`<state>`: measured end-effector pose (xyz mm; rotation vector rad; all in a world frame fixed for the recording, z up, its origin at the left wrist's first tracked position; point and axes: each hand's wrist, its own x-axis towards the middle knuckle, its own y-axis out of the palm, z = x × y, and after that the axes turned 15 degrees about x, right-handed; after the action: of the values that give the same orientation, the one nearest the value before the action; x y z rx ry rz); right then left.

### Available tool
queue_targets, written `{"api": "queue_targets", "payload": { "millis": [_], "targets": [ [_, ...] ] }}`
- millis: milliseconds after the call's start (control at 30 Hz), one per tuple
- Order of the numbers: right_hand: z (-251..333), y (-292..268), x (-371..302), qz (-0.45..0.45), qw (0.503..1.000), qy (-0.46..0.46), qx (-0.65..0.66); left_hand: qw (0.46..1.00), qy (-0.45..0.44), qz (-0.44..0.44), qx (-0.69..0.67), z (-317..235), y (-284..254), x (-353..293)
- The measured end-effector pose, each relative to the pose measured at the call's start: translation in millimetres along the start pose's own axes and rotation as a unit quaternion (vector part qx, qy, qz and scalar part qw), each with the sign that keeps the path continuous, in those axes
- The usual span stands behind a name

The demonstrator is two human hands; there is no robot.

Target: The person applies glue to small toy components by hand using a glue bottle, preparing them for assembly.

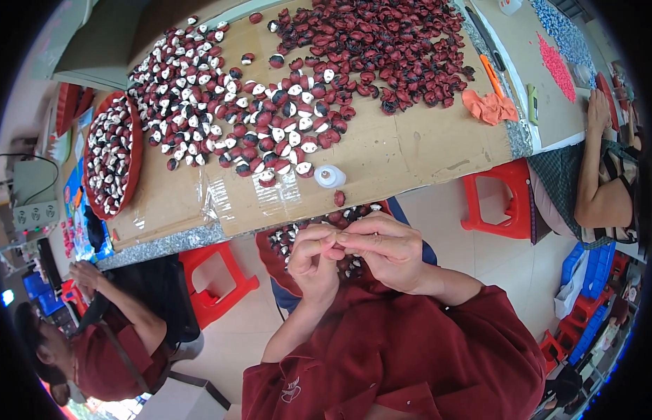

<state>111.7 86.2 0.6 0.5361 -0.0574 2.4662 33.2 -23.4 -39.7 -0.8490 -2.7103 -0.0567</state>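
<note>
Shells (410, 56): heap on surface (382, 157), seemingly undone.
Balls (187, 91): many white-faced, seemingly done.
Grip: left hand (315, 260), right hand (392, 252) pinched close; contents unclear.

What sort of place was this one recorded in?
Probably a workshop for assembling small items by hand: many small red, black and white parts lie on a cardboard-covered table, more pieces sit on a neighbouring table, and other people are at both sides.
</note>
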Motion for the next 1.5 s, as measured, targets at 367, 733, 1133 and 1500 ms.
{"api": "queue_targets", "payload": {
  "millis": [367,733,1133,1500],
  "targets": [
    [1.4,-20.8,47.4,-0.032,0.992,0.043,-0.117,0.934,0.016,0.029,0.355,-35.4,-30.4,35.3],
    [-0.7,-36.9,59.8,-0.035,0.992,-0.012,-0.123,0.837,0.138,0.013,0.529,-26.2,-4.2,89.8],
    [17.3,-53.5,38.9,0.022,0.998,-0.001,-0.06,0.94,-0.288,0.087,-0.158,-30.8,-32.2,67.5],
    [13.7,-45.0,41.0,0.048,0.998,-0.032,-0.026,0.921,-0.295,0.101,-0.236,-24.7,-38.3,64.5]
  ]
}}
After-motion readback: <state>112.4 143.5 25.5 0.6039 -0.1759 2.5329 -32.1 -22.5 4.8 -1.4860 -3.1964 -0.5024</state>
